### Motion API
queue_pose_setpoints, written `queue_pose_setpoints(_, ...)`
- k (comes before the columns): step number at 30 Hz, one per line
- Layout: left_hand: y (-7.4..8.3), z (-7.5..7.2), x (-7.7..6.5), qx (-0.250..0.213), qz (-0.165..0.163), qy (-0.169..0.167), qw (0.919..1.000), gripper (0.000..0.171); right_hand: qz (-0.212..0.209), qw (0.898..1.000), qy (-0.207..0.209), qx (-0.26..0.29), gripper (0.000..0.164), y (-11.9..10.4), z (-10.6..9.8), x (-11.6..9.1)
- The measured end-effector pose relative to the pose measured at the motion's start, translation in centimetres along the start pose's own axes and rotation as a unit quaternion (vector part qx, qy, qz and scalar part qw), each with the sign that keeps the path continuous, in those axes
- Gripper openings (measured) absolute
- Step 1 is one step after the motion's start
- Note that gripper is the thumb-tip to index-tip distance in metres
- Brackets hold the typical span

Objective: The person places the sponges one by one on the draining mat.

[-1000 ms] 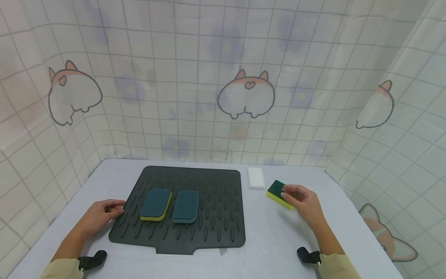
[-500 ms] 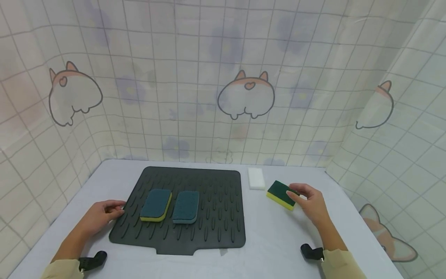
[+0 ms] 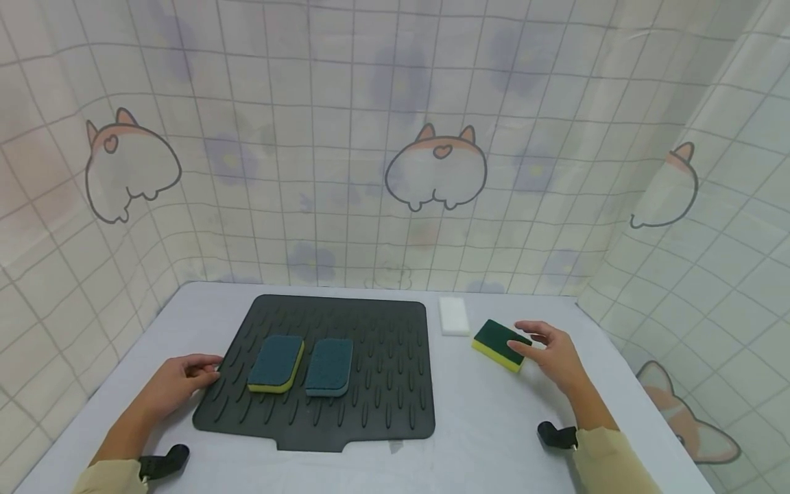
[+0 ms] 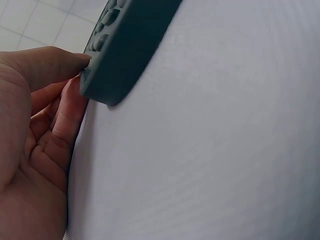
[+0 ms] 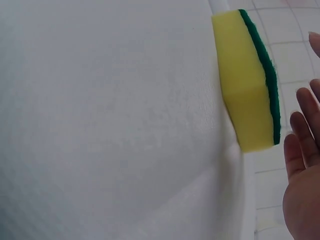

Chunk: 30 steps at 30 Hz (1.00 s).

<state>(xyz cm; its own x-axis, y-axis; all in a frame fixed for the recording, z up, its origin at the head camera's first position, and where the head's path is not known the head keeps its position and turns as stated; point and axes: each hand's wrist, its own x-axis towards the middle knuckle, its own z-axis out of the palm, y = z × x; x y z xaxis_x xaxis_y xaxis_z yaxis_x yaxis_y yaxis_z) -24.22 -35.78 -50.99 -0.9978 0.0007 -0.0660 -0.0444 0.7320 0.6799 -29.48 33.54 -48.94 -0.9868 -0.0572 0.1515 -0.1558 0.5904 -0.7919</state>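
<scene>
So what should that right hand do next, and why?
Probably draw the right hand farther from the green-and-yellow sponge: it has backed off since a second ago, the right wrist view shows a gap between them, and the sponge lies flat on the white table.

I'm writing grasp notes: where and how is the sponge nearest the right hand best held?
Probably pinch that sponge midway along its long sides, from above with the right hand: it lies flat, green face up, a rectangular block.
</scene>
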Motion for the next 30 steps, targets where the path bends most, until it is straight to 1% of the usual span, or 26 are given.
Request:
queue_pose_setpoints(3, 0.0, 0.0, -0.1, -0.004, 0.0, -0.003, 1.0, 0.046, 0.023, 0.999, -0.022, 0.001, 0.069, 0.1, -0.2, 0.2)
queue_pose_setpoints(5, 0.0, 0.0, -0.1, -0.005, 0.0, -0.004, 1.0, 0.047, 0.03, 0.999, -0.039, 0.004, 0.073, 0.3, -0.2, 0.3)
queue_pose_setpoints(10, 0.0, -0.1, 0.0, -0.003, -0.002, -0.003, 1.0, 0.047, 0.019, 0.997, -0.076, 0.022, 0.079, 1.1, -0.3, 0.5)
queue_pose_setpoints(15, -0.2, 0.0, 0.1, -0.001, -0.006, -0.003, 1.0, 0.047, 0.005, 0.995, -0.092, 0.037, 0.081, 1.8, -0.2, 0.8)
queue_pose_setpoints(20, -0.2, 0.0, 0.2, -0.003, -0.011, -0.006, 0.9999, 0.047, 0.011, 0.992, -0.117, 0.047, 0.083, 2.1, -0.3, 1.1)
queue_pose_setpoints(24, -0.1, 0.0, 0.1, -0.003, -0.005, -0.002, 1.0, 0.046, 0.012, 0.989, -0.14, 0.051, 0.085, 2.1, -0.4, 1.2)
queue_pose_setpoints(26, -0.1, 0.0, 0.1, -0.003, -0.003, 0.0, 1.0, 0.045, 0.007, 0.988, -0.148, 0.048, 0.086, 2.0, -0.4, 1.3)
queue_pose_setpoints(30, 0.1, -0.1, 0.0, -0.001, -0.003, -0.002, 1.0, 0.045, 0.011, 0.988, -0.148, 0.039, 0.088, 1.8, -0.3, 1.2)
